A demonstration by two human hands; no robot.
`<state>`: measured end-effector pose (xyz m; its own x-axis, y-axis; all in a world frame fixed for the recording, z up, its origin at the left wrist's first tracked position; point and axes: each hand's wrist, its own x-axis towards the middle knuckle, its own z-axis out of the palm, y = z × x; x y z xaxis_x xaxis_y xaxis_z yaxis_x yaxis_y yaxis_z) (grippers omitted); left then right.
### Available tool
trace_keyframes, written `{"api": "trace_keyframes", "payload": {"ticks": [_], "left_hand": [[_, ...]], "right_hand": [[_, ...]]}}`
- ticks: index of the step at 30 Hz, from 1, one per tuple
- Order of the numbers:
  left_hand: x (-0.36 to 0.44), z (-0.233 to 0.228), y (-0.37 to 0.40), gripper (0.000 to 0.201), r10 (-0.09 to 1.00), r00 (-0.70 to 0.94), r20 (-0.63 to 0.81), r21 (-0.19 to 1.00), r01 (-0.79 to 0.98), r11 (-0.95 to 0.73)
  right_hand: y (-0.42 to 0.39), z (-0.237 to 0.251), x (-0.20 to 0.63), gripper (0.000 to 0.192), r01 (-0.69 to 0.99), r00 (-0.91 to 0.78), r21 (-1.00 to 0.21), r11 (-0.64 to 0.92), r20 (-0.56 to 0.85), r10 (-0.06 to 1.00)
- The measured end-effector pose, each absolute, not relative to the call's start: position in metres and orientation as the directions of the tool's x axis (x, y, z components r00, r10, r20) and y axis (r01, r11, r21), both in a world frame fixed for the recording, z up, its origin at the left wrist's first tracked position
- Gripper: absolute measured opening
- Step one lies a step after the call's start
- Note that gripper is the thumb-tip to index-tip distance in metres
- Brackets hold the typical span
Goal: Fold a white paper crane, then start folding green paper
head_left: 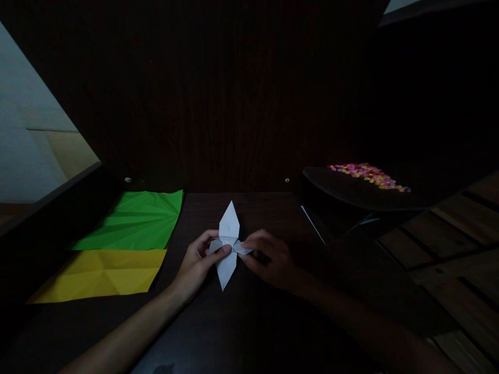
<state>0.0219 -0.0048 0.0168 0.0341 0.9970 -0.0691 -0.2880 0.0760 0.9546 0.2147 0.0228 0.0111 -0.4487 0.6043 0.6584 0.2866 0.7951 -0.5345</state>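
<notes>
A white folded paper (229, 223) with pointed petals, like an origami flower, is held between my two hands above the dark table. My left hand (198, 262) grips its left side, the thumb pressed near the centre. At the right petal, my right hand (273, 259) pinches the paper between thumb and fingers. One long point faces away from me and another faces toward me. The fingertips under the paper are partly hidden.
On the left lie a creased green sheet (136, 221) and a creased yellow sheet (105, 272). Small pink, red and yellow pieces (370, 175) are heaped on a dark curved shelf (339, 189) at right. A dark upright panel (234, 104) stands behind the table (195, 332).
</notes>
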Motion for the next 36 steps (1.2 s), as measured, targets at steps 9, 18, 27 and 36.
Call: {"api": "trace_keyframes", "payload": {"ticks": [9, 18, 27, 36], "left_hand": [[0.0227, 0.0153, -0.0053, 0.029, 0.991, 0.082, -0.102, 0.941, -0.317, 0.123], [0.0261, 0.0187, -0.0078, 0.031, 0.987, 0.085, -0.138, 0.926, -0.343, 0.159], [0.0287, 0.0176, -0.0104, 0.029, 0.992, 0.068, -0.108, 0.939, -0.322, 0.124], [0.0266, 0.0143, -0.0111, 0.027, 0.983, 0.138, -0.121, 0.931, -0.328, 0.160]], "right_hand": [[0.0274, 0.0084, 0.2131, 0.017, 0.282, -0.457, -0.524, 0.803, 0.663, 0.593], [0.0316, 0.0054, 0.2132, 0.015, 0.313, -0.482, -0.506, 0.804, 0.644, 0.594], [0.0286, 0.0075, 0.2128, 0.014, 0.385, -0.441, -0.394, 0.835, 0.716, 0.541], [0.0269, 0.0105, 0.2173, 0.011, 0.366, -0.502, -0.333, 0.869, 0.715, 0.486]]}}
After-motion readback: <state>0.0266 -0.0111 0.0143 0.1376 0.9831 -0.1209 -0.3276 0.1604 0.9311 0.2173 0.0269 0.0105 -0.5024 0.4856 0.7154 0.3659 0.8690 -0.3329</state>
